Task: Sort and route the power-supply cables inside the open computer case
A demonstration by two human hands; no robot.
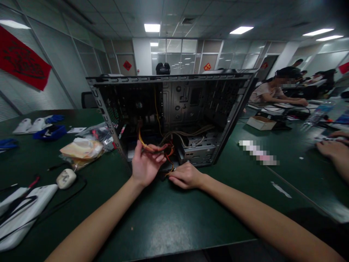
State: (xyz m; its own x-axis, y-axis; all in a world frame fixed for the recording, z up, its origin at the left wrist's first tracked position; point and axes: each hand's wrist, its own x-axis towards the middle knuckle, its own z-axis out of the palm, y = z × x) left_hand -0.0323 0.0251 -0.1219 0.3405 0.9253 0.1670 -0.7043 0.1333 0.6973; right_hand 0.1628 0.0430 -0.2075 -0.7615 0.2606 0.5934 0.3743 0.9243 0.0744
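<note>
A black computer case (218, 145) stands with its side off on the green table, facing me. Inside its lower left, my left hand (148, 163) is closed around a bundle of yellow, orange and red power cables (147, 147). At the case's front lower edge, my right hand (187, 175) pinches the end of a thin yellow and orange cable (171, 169); its tip is hidden by the fingers. Grey cables (195, 133) run over a metal drive cage (197, 156) at lower right. A fan or cooler (139, 104) shows dimly at upper left.
On the green table (169, 225) at left lie a plastic bag (81, 149), a white adapter (66, 178), a white device (29, 218) with black cords and a blue tray (49, 133). Rightward are a small box (261, 123), a bottle (317, 112) and another person's hands (332, 147).
</note>
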